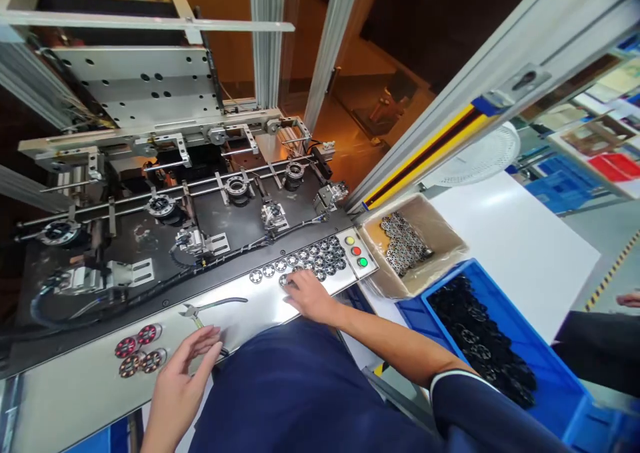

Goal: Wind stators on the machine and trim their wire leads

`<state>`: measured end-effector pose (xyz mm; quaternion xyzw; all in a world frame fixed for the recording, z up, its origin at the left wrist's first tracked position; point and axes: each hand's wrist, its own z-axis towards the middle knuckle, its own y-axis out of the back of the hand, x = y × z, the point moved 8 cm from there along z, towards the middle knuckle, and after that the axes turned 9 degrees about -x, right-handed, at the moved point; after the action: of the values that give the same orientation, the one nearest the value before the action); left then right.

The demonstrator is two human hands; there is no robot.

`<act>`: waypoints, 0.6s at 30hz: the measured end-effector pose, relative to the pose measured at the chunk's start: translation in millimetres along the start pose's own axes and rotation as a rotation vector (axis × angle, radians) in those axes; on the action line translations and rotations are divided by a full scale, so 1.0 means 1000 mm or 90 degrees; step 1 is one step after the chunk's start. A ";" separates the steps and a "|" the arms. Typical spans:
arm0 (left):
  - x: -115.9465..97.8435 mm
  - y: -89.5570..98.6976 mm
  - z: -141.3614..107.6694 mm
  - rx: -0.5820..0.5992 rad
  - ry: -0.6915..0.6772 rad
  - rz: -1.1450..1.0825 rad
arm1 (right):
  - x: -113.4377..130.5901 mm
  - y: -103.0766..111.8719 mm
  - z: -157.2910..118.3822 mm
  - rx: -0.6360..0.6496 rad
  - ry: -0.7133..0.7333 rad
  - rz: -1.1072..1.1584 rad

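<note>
My right hand (311, 298) reaches over the metal ledge, its bent fingers and thumb around a small black-and-silver slotted disc (283, 280). More discs of that kind (320, 256) lie in rows just beyond it. My left hand (186, 373) hovers over the ledge's front edge, thumb and fingers apart, with nothing visible between them. Cutting pliers (191, 312) lie just beyond its fingertips, jaws to the left; one handle is partly hidden by that hand. Several copper-wound rings (137, 351) sit left of it.
A machine with round fixtures (237, 188) and clamps stands behind the ledge (75, 400). Push buttons (356, 251) are at its right end. On the right stand a cardboard box (440, 236) of metal parts and a blue bin (555, 373) of black parts. A slanted post (450, 100) rises there.
</note>
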<state>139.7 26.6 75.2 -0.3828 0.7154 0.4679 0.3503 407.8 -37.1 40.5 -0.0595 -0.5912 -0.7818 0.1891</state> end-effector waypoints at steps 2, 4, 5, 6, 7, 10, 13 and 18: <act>-0.012 -0.004 0.001 0.006 -0.031 0.002 | 0.007 -0.003 0.002 0.032 0.017 0.000; -0.016 -0.007 0.000 0.023 -0.042 0.008 | 0.012 -0.003 0.005 0.062 0.047 0.001; -0.014 -0.008 -0.002 0.033 -0.039 0.013 | 0.013 -0.004 0.006 0.076 0.065 0.001; -0.012 -0.009 -0.003 0.039 -0.033 0.017 | 0.015 -0.004 0.008 0.090 0.084 0.001; -0.009 -0.009 -0.004 0.039 -0.026 0.016 | 0.017 -0.005 0.009 0.101 0.102 0.002; -0.005 -0.011 -0.007 0.020 -0.008 -0.031 | 0.027 -0.005 0.020 0.119 0.146 0.011; -0.011 -0.019 -0.007 0.029 0.021 -0.129 | 0.058 0.004 0.043 0.113 0.191 0.045; -0.035 -0.028 -0.019 0.121 0.131 -0.399 | 0.142 0.060 0.095 -0.065 0.328 0.239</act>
<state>177.4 9.0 100.5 -0.5949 0.6351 0.2276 0.4371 286.9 6.7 167.6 0.0229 -0.4625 -0.7512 0.4704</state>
